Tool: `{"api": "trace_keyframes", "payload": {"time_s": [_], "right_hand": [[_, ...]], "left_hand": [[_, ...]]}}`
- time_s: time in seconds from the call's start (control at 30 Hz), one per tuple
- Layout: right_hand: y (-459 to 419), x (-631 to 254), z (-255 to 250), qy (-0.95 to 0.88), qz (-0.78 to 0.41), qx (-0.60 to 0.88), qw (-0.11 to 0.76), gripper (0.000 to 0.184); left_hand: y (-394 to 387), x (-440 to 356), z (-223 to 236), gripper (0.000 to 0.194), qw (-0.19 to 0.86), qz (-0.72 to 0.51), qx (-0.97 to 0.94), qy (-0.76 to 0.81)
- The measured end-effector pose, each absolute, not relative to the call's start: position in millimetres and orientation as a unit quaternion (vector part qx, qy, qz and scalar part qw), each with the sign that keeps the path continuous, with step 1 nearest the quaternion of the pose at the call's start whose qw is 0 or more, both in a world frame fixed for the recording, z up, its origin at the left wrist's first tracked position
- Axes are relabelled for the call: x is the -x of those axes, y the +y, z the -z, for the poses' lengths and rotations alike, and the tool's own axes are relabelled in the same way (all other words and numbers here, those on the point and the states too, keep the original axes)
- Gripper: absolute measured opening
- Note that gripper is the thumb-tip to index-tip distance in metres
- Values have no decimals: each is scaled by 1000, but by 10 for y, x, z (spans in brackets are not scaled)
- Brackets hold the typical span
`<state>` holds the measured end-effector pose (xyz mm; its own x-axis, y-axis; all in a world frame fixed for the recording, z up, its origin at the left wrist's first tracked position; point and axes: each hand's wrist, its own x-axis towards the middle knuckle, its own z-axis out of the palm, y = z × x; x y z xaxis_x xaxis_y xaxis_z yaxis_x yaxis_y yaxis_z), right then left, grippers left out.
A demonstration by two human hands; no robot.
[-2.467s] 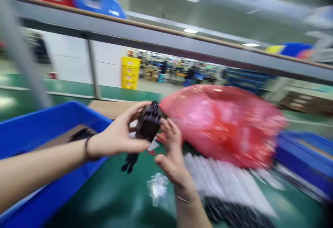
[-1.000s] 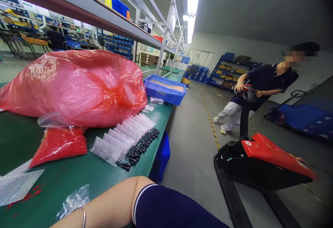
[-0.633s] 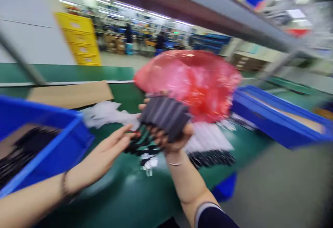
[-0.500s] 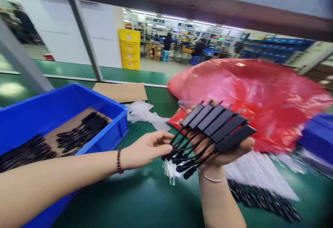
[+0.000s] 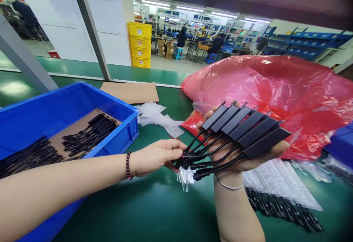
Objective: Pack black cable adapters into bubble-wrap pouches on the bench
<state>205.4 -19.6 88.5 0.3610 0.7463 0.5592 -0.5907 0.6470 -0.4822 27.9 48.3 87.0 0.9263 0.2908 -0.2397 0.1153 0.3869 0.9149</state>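
My right hand (image 5: 245, 163) is raised palm up above the green bench, holding a fanned row of several flat black adapters (image 5: 245, 128) with short black cables. My left hand (image 5: 154, 157) reaches in from the left and its fingers close around the cable ends (image 5: 190, 161) hanging from that row. A blue bin (image 5: 63, 106) to the left holds more black adapters (image 5: 88, 133) laid on brown cardboard.
A big red plastic bag (image 5: 275, 91) lies behind my right hand. Bubble-wrapped pieces (image 5: 278, 183) with black cables lie in a row at the right. Clear plastic scraps (image 5: 157, 115) and a cardboard sheet (image 5: 129, 92) rest on the green bench (image 5: 132, 212). People work far behind.
The view swung from the aisle back to the bench. My right hand has lifted the fanned adapters and spread them wider; my left hand has closed on their cable ends.
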Motion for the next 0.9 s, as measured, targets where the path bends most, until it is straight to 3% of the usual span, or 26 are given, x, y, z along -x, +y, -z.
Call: {"api": "trace_keyframes", "payload": {"time_s": [0.2,0.4,0.53,0.67,0.77,0.9], "right_hand": [[-185,-2073,-894,-384,-397,134,823,83],[-130,-2117,-975,-487,-377,62,786,65],[-113,-2104,-1012,-546,-356,43,757,52],[-162,-2094,-983,-432,-346,129,823,39],[-171,-2094,-913,-276,-419,223,836,53],[-114,-2073,-782,-208,-487,225,818,66]], "left_hand": [[460,-310,-845,35,832,-48,-532,149],[488,-303,-877,60,823,-54,-543,157],[498,-307,-907,46,836,-37,-532,134],[510,-313,-913,41,836,-29,-534,125],[505,-318,-890,38,836,-25,-529,143],[455,-336,-829,40,838,-26,-517,173]]}}
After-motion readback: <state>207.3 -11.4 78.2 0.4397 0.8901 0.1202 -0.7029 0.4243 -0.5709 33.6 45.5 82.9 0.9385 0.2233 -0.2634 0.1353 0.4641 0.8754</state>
